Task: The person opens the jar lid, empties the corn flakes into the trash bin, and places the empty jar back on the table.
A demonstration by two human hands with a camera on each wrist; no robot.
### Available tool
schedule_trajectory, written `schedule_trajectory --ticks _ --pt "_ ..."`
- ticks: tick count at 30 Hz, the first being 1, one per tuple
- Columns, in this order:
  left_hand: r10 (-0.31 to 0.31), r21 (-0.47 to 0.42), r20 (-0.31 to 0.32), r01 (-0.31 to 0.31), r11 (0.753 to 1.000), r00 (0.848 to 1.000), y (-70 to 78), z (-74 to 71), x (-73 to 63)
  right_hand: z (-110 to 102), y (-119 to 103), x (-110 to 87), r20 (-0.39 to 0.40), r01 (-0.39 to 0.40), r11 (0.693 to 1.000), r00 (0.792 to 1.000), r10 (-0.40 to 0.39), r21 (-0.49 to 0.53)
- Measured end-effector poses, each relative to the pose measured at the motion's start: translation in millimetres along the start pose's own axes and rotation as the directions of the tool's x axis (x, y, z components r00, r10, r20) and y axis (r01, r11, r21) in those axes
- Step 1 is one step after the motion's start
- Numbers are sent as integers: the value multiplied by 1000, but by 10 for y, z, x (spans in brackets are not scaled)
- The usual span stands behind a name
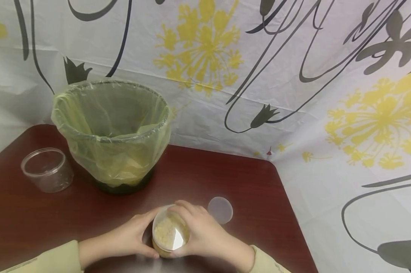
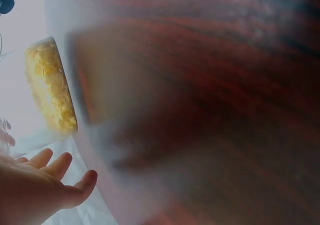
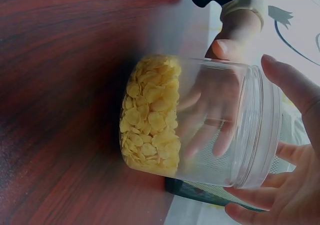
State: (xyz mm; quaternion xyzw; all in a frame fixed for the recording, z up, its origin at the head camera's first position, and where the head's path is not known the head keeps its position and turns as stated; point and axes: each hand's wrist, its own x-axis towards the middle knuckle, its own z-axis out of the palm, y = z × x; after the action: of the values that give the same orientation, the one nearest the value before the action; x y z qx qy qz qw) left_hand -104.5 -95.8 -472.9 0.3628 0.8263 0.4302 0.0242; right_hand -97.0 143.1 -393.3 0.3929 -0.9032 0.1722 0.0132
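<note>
A clear round jar (image 3: pixel 210 120), partly filled with yellow corn flakes (image 3: pixel 150 115), stands on the table between both hands. My right hand (image 1: pixel 205 231) holds it near the top, thumb on one side of the clear lid (image 3: pixel 270 130) and fingers on the other. On the jar's left side is my left hand (image 1: pixel 128 235), its fingers extended and spread close to the wall. Through the clear wall, the right wrist view shows the left fingers (image 3: pixel 200 120) behind the jar. In the left wrist view the flakes show as a yellow band beside the left hand (image 2: pixel 45 185).
A bin (image 1: pixel 123 185) lined with a yellow-green bag stands at the back left. Left of it is a clear tub (image 1: pixel 53 178) without a lid. A translucent disc (image 1: pixel 220 210) lies right of the hands on the dark red table (image 1: pixel 205 170). Patterned sheeting (image 1: pixel 280 57) hangs behind.
</note>
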Motion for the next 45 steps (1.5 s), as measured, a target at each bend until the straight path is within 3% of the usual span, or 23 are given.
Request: schedule_trajectory --ticks 8,16,26,31,37,40,45 --pt "24 -61 2 -24 998 1000 -41 59 9 48 -13 -20 6 21 1000 1000 -21 11" --pt "11 -140 58 -3 990 998 -54 87 -7 115 -35 -59 26 0 999 1000 -2 49" --pt "25 -196 52 -15 981 998 -87 115 31 95 -34 -36 40 11 1000 999 -11 7" --pt "39 -193 50 -29 981 998 -106 112 61 56 -19 4 63 57 994 997 -51 -94" --pt "40 -168 56 -30 985 998 -112 105 88 -45 -64 101 117 142 948 987 -113 -285" --pt "28 -169 65 -17 986 997 -104 107 93 -117 -120 158 161 147 923 982 -94 -355" --pt "17 -191 84 0 982 996 -100 106 95 -246 -276 259 271 102 891 962 24 -443"
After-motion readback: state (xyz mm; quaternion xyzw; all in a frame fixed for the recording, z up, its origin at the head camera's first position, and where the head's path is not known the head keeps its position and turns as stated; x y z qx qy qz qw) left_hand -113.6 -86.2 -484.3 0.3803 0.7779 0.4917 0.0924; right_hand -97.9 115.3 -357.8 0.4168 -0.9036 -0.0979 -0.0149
